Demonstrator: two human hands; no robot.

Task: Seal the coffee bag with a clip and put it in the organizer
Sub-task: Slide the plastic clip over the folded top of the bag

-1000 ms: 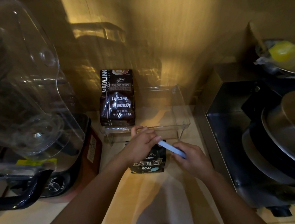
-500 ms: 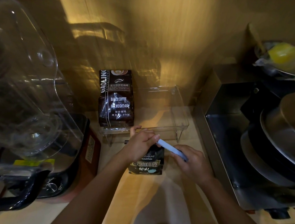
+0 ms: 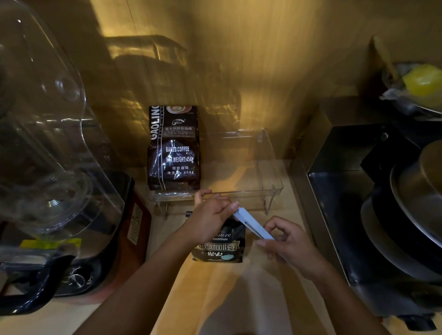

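Note:
A small black coffee bag with gold lettering stands on the wooden counter in front of the clear organizer. My left hand grips the bag's top, which it hides. A long pale blue clip slants across the bag's top right. My right hand pinches the clip's lower right end, while its upper left end touches my left fingers. A larger dark coffee bag stands inside the organizer's left part.
A big clear blender jar on a black base fills the left. A steel box and stacked metal pans crowd the right. A yellow item in plastic lies at the top right. A wooden wall rises behind.
My right hand has shifted slightly right and loosened, its fingers now spread around the clip's end. The clip shows more of its length and looks parted at its left end.

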